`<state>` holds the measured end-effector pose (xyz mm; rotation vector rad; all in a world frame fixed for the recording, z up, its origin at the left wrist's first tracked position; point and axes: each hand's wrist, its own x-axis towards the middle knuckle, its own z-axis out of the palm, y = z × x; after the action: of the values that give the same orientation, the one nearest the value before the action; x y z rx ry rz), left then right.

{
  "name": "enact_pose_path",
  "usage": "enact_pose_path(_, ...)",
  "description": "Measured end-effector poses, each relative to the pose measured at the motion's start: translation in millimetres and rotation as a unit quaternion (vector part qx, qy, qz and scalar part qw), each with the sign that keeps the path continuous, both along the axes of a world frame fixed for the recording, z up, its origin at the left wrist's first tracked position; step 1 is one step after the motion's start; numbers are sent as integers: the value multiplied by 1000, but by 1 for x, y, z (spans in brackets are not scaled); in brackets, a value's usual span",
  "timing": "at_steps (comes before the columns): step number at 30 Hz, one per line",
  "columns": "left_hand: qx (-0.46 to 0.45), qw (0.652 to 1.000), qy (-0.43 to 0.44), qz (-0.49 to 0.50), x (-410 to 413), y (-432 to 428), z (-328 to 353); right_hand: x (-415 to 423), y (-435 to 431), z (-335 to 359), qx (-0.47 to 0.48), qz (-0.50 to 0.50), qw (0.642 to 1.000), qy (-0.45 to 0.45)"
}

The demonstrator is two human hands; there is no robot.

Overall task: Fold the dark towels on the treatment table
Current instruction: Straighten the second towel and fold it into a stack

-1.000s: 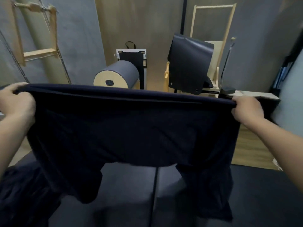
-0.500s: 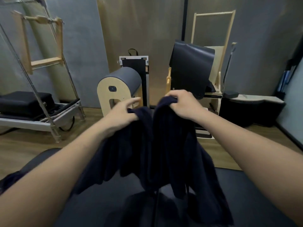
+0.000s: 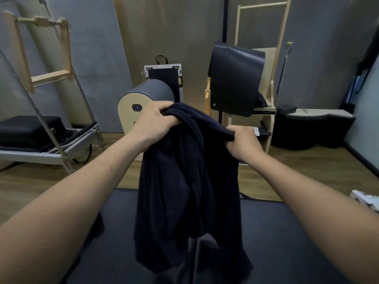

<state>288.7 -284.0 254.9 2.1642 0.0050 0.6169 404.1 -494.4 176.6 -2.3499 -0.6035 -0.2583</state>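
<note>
A dark navy towel (image 3: 190, 191) hangs doubled over in front of me, its lower end reaching down to the black padded treatment table (image 3: 276, 242). My left hand (image 3: 153, 124) is closed on the bunched top edge at the left. A little lower and to the right, my right hand (image 3: 244, 142) grips the towel's other top end. The two hands are about a towel's folded width apart. A sliver of more dark cloth (image 3: 99, 226) shows under my left forearm; the arm hides the rest of it.
Beyond the table on the wooden floor stand a padded barrel (image 3: 143, 103), a wooden chair frame with a black pad (image 3: 238, 78) and a metal-framed bench (image 3: 47, 138) at the left. A low black cabinet (image 3: 313, 128) sits at the right, a white printed item (image 3: 367, 199) at the table's right edge.
One second ago the towel was stretched wide between my hands. They came together at the middle, doubling it, and have now drawn slightly apart with the right hand lower.
</note>
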Motion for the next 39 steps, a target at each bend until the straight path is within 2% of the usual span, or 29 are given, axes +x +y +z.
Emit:
enact_pose_path(7, 38, 999, -28, 23, -18, 21, 6, 19, -30, -45, -21, -94, 993, 74)
enact_pose_path(10, -38, 994, -73, 65, -29, 48, 16, 26, -59, -71, -39, -124, 989, 78)
enact_pose_path(12, -53, 991, -80, 95, -38, 68, 26, 30, -81, -83, -37, -139, 986, 83)
enact_pose_path(17, -78, 988, -85, 104, -44, 90, 46, 34, -104, -55, -73, -66, 994, 43)
enact_pose_path(19, -101, 987, -74, 104, -43, 103, 54, 36, -118, -32, -39, -40, 998, 21)
enact_pose_path(20, -117, 985, -70, 102, -43, 111, 59, 35, -128, -20, 5, -15, 999, 38)
enact_pose_path(23, -158, 981, -32, 107, -34, 134, 69, 30, -156, 20, 128, 31, 986, 104)
enact_pose_path(25, -177, 977, 0, 116, -22, 134, 70, 35, -170, 39, 82, 43, 986, 137)
enact_pose_path(28, -165, 977, 58, 123, 9, 112, 41, 51, -182, 29, -67, 36, 972, 220)
enact_pose_path(29, -153, 976, 80, 134, 21, 106, 19, 57, -184, 11, -114, 23, 962, 248)
enact_pose_path(31, -70, 974, 154, 149, 41, 107, -36, 61, -185, -46, -219, -15, 931, 291)
enact_pose_path(32, -8, 961, 222, 164, 47, 112, -69, 62, -190, -81, -264, -42, 914, 306)
enact_pose_path(34, 113, 903, 364, 200, 39, 126, -130, 56, -205, -153, -315, -114, 881, 333)
enact_pose_path(36, 132, 861, 440, 219, 13, 144, -173, 43, -226, -216, -318, -160, 861, 362)
enact_pose_path(39, 98, 841, 473, 244, -36, 182, -202, 20, -250, -265, -247, -219, 863, 383)
